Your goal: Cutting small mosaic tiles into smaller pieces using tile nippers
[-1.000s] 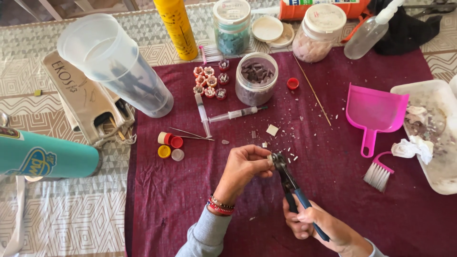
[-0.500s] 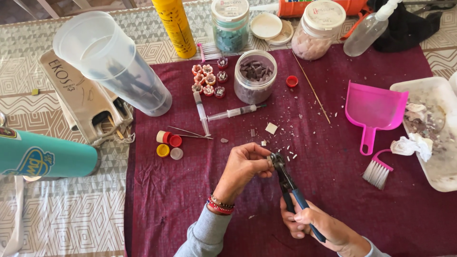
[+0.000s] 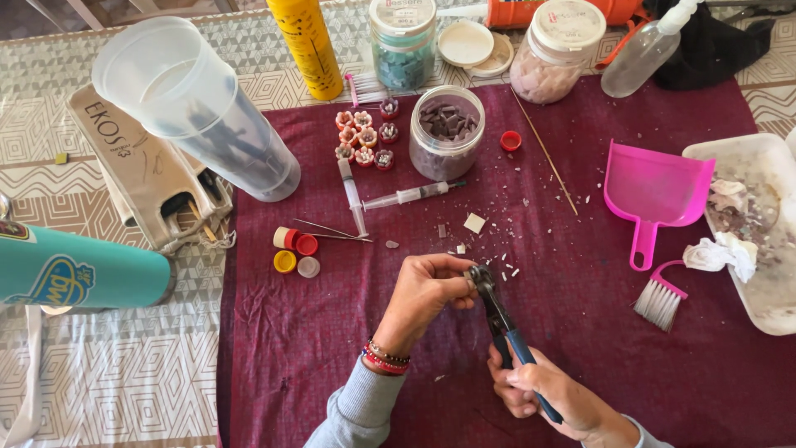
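Lighting: bright, even daylight; soft shadows, faint. Mild glare on clear plastic cylinder (image 3: 195, 104). Focus sharp throughout; slight wide-angle bending at edges.

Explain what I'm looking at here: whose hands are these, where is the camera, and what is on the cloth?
One camera, worn on a person's head, looks down at their own bare hands. The right hand grips blue-handled nippers; the left hand pinches something at their head, too small to identify. They work over a maroon cloth strewn with pale chips. Around lie two syringes, small bottle caps, a jar of dark pieces, a pink dustpan and a small brush.
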